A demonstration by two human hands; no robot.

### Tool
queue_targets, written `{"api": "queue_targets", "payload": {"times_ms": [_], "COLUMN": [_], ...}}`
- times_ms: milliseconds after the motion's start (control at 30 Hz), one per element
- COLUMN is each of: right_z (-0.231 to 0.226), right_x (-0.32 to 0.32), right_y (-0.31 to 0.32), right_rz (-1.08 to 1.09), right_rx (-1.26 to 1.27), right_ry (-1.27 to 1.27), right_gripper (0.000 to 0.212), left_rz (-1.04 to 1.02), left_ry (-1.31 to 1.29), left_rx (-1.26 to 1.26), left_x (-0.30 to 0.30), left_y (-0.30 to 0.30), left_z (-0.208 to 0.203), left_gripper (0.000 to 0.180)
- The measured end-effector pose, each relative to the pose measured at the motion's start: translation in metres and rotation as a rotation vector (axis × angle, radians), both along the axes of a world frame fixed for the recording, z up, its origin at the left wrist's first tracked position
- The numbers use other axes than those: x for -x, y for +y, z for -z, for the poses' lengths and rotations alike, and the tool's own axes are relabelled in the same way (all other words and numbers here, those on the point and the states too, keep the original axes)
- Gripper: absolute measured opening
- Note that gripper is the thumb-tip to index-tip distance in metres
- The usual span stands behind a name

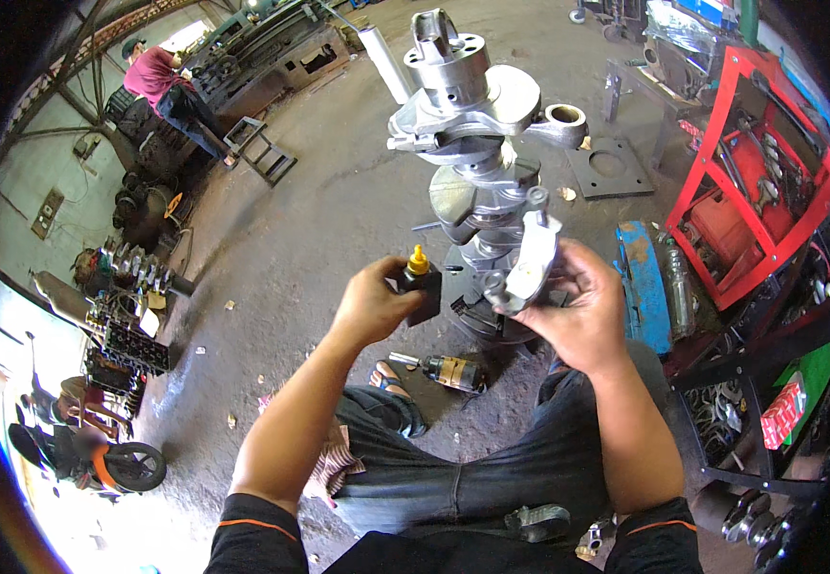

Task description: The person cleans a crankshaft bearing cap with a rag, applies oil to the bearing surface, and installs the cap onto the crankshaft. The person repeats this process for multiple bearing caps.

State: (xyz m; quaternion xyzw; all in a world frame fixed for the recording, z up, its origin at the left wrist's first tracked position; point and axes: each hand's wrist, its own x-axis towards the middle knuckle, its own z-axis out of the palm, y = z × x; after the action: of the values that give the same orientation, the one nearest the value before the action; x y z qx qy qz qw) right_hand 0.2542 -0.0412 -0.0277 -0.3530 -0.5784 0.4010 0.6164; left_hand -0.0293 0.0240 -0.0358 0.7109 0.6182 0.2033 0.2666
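Observation:
My left hand (374, 304) is closed around a small dark bottle (425, 292) with a yellow nozzle cap. In my right hand (588, 304) is a shiny connecting rod cap (533, 256), its curved inner face turned up and a bolt at each end. Just beyond both hands a crankshaft (477, 198) stands upright, its lower end partly hidden behind the cap and my right hand. A connecting rod (562, 127) sticks out to the right from its upper part. The bottle and the cap are apart, level with the crankshaft's lower section.
A power tool (455, 374) lies on the floor between my feet. To the right are a blue metal box (644, 287) and a red rack (711, 182) of tools. Engine parts (135, 346) and a motorbike (99, 459) stand left. A person (171, 91) works at a far machine.

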Motion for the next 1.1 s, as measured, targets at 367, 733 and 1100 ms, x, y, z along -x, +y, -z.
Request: {"api": "queue_targets", "payload": {"times_ms": [367,733,1100], "right_z": [0.012,0.018,0.015], "right_x": [-0.029,-0.045,-0.033], "right_y": [0.01,-0.001,0.019], "right_rz": [0.272,0.2,0.241], "right_rx": [0.043,0.241,0.263], "right_ry": [-0.141,-0.184,-0.123], "right_gripper": [0.056,0.073,0.07], "left_rz": [-0.429,-0.561,-0.509], "left_ry": [0.129,0.279,0.292], "left_rx": [0.192,0.468,0.553], "left_x": [0.003,0.039,0.046], "left_y": [0.064,0.069,0.066], "left_z": [0.142,0.262,0.359], "left_gripper": [0.055,0.059,0.049]}}
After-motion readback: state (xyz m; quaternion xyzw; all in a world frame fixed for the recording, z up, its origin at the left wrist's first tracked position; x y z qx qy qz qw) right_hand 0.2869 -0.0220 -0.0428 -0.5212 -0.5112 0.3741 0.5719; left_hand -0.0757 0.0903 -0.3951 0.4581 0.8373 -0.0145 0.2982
